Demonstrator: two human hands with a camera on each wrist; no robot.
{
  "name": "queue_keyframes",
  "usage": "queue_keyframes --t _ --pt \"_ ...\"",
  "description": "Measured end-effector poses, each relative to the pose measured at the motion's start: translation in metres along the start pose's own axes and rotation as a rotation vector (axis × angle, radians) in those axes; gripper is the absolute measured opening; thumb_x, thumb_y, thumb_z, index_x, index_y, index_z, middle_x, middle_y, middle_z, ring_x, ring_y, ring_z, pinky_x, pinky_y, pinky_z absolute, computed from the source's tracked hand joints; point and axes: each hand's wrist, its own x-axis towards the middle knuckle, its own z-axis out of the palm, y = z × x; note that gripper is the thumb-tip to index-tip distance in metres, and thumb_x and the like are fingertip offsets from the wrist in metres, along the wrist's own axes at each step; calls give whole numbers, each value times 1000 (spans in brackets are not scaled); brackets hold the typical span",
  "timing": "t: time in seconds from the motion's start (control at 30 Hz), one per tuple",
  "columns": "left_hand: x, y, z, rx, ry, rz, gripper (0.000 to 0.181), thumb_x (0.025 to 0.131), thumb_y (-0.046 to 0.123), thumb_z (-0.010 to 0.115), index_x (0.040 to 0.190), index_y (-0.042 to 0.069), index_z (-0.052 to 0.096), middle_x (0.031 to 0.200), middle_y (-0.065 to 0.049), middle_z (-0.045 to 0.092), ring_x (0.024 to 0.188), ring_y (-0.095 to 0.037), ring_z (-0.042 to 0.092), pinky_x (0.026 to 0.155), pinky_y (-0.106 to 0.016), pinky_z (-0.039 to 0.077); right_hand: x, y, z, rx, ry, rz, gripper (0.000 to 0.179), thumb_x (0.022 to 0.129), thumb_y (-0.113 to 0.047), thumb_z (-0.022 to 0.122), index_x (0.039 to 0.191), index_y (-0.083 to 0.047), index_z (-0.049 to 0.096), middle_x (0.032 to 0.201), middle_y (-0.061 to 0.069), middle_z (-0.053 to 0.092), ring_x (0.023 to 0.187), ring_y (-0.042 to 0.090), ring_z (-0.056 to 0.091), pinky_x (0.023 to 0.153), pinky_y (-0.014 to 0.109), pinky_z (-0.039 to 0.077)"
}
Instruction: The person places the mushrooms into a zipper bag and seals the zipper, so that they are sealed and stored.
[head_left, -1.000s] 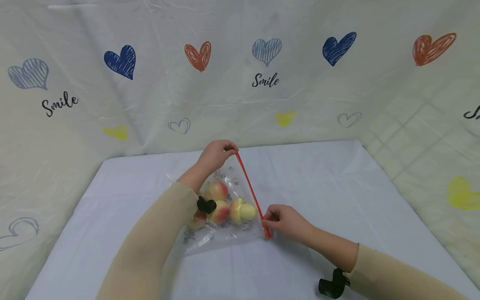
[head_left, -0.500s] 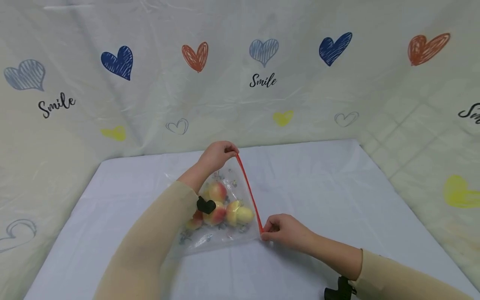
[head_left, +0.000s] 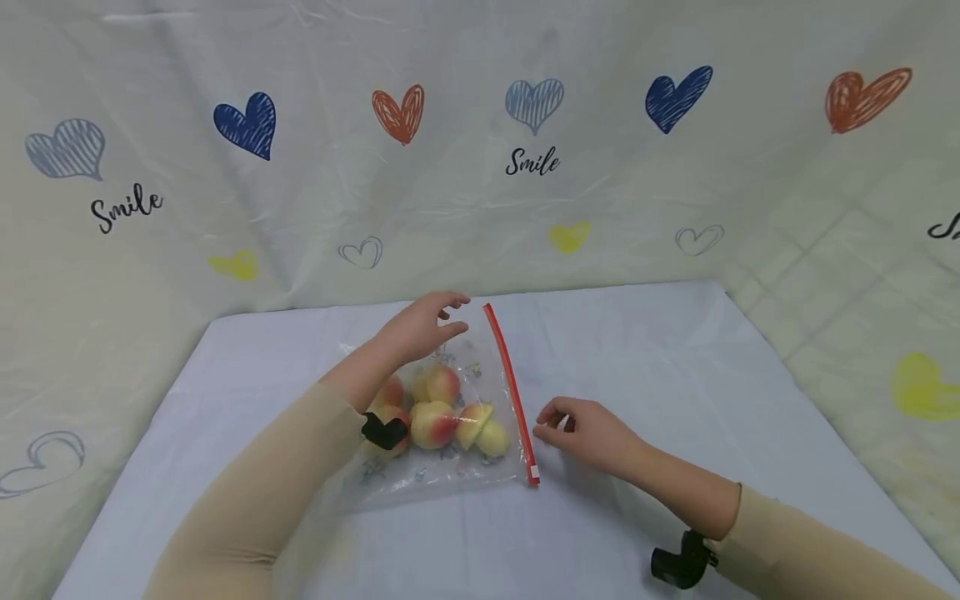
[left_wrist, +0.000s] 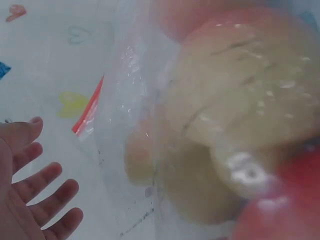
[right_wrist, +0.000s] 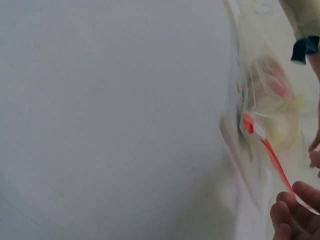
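A clear zip bag (head_left: 442,475) with small printed figures lies on the table, a red zip strip (head_left: 512,392) along its right edge. At the strip's near end sits a small white slider (head_left: 534,472). Several yellow and red peach-like fruits (head_left: 433,427) are inside; my left sleeve and its wrist camera cover some. My left hand (head_left: 420,327) is over the bag's far side, fingers apart and holding nothing; the left wrist view shows them spread. Just right of the strip, my right hand (head_left: 592,429) has loosely bent fingers with nothing between them.
A white cloth (head_left: 637,358) covers the table. Behind it hangs a pale sheet (head_left: 450,200) printed with hearts and "Smile", which also runs along both sides. A black wrist camera (head_left: 681,562) is strapped at my right sleeve.
Both hands have let go of the red strip's ends. My left hand has drawn back leftward with fingers spread; my right hand has moved up and right. The strip now lies slightly curved.
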Motion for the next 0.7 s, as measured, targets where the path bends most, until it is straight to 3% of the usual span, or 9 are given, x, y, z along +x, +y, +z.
queue_keyframes --t 0.2,0.33,0.5,0.6,0.7 --pt "-48 -9 -3 132 -35 -63 50 96 41 64 141 23 54 144 -1 51 132 -25 47 108 -49 39 17 -5 -11 -128 99 -223 39 92 -34 71 125 -15 64 125 1 63 115 24 59 91 42 52" --pt "-84 -19 1 191 -20 -57 50 95 39 66 138 17 57 145 -6 51 136 -29 44 110 -51 36 30 -11 -9 -227 45 -358 56 91 -45 69 138 -16 57 143 3 53 135 26 46 107 49 40" --pt "-124 -29 14 251 5 -21 53 94 40 66 139 13 57 152 -11 42 141 -37 36 111 -55 32 47 -17 2 -380 -41 -580 69 91 -56 63 147 -18 48 154 4 42 144 25 33 114 48 31" --pt "-139 -33 22 253 -21 -30 63 93 50 63 145 16 51 160 -12 31 146 -40 24 114 -58 26 55 -19 10 -450 -67 -663 72 91 -60 61 150 -21 45 157 4 37 147 25 28 116 48 27" --pt "-143 -38 31 286 -54 -39 74 92 59 59 152 20 42 163 -12 21 149 -41 13 114 -60 21 62 -19 16 -493 -109 -645 77 91 -64 58 154 -25 38 160 3 33 148 25 26 117 48 25"
